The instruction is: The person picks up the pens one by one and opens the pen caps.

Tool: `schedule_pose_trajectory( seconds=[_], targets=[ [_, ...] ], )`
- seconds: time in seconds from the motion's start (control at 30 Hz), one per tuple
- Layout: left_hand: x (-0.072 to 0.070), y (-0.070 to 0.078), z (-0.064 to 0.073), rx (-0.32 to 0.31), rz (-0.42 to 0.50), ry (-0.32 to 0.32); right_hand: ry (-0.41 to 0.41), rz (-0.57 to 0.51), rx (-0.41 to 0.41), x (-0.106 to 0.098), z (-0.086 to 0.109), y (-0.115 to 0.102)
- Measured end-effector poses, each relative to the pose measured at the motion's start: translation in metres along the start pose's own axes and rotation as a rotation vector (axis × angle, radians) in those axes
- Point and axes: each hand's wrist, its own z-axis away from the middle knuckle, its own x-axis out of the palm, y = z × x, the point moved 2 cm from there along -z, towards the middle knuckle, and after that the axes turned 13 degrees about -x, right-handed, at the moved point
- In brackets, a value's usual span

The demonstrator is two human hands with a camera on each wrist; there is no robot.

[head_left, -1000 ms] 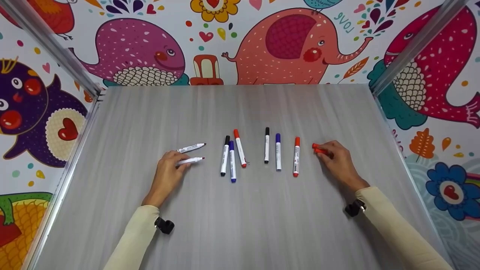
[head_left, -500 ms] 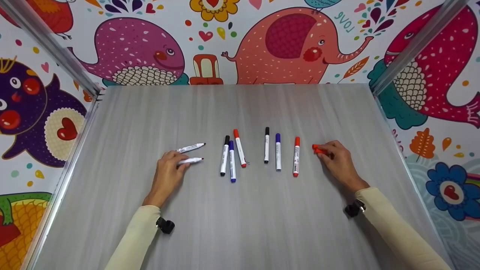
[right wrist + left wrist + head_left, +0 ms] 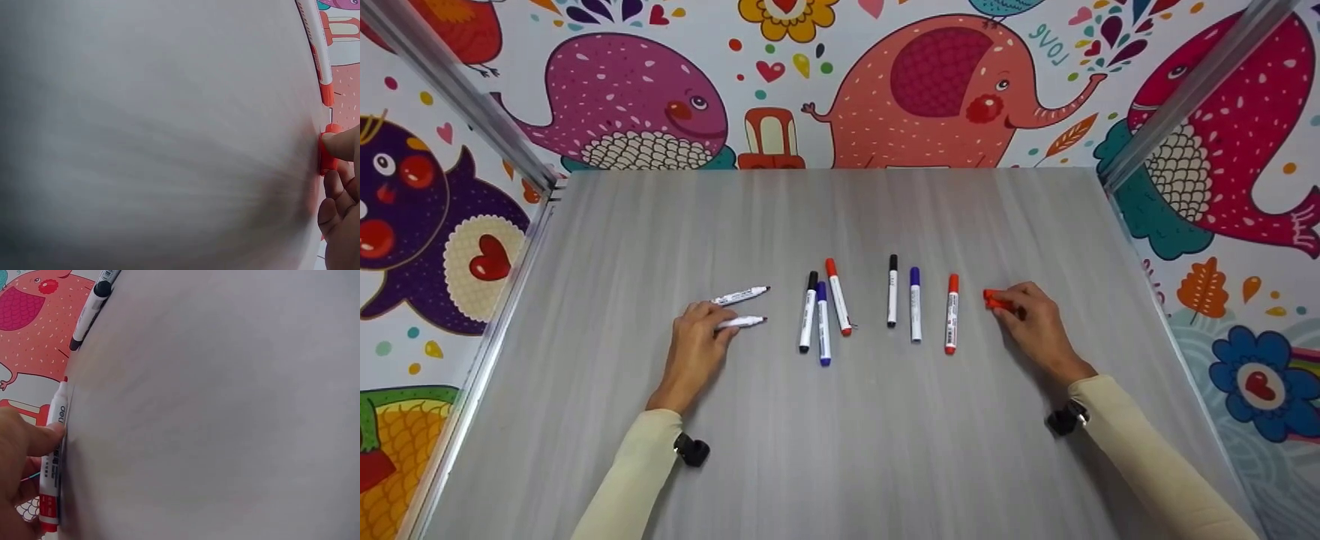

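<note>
My left hand [image 3: 695, 346] is low over the left part of the table, pinching an uncapped red marker [image 3: 53, 433] between thumb and fingers. Its bare tip points to the right in the head view. Just beyond it lies a second uncapped marker [image 3: 741, 295] with a dark tip. On the right side, my right hand [image 3: 1037, 326] holds a red marker cap [image 3: 327, 154] with thumb and fingertips, close to the tabletop. Another red cap [image 3: 991, 293] is right beside it. Part of each held thing is hidden by fingers.
Between the hands lie capped markers: a black [image 3: 808, 311], a blue [image 3: 823, 322] and a red one [image 3: 838, 296] close together, then another black [image 3: 892, 291], blue [image 3: 915, 304] and red one [image 3: 952, 315]. Patterned walls [image 3: 780, 90] border the grey table [image 3: 840, 450].
</note>
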Motion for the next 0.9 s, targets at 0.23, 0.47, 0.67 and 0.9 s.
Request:
schedule_pose_trajectory(
  seconds=[0.23, 0.47, 0.67, 0.9],
  targets=[
    [0.0000, -0.0036, 0.0012, 0.031, -0.003, 0.028, 0.012, -0.005, -0.023, 0.0000, -0.0008, 0.0013],
    [-0.0028, -0.0059, 0.0015, 0.036, -0.006, 0.032, 0.007, -0.004, -0.023, -0.0007, -0.0007, 0.0000],
    [-0.0044, -0.0072, 0.0013, 0.025, -0.005, 0.016, 0.002, -0.015, -0.006, -0.0023, -0.0019, -0.0005],
    [-0.0058, -0.0066, 0.0013, 0.022, -0.019, 0.011, -0.016, -0.018, 0.011, -0.0036, -0.0043, -0.0052]
  ],
)
